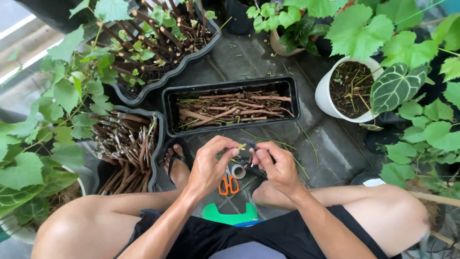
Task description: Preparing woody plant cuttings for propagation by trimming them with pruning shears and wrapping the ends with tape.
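Note:
I sit low with bare knees apart, both hands raised together over the grey floor. My left hand [211,165] pinches a thin green stem piece [239,147] between thumb and fingers. My right hand [277,165] closes around a dark tool or stick [254,171] and touches the same stem. Below the hands lie orange-handled scissors [229,184] and a small roll of tape [238,170]. Straight ahead stands a black rectangular tray [230,86] holding several cut brown twigs [230,108].
Black wavy-edged planters with stick cuttings sit at far left [158,72] and near left [158,144]. A white pot with soil [326,96] stands right, a tan pot [280,45] behind. Leafy vines crowd both sides. A green stool edge [230,216] shows between my legs.

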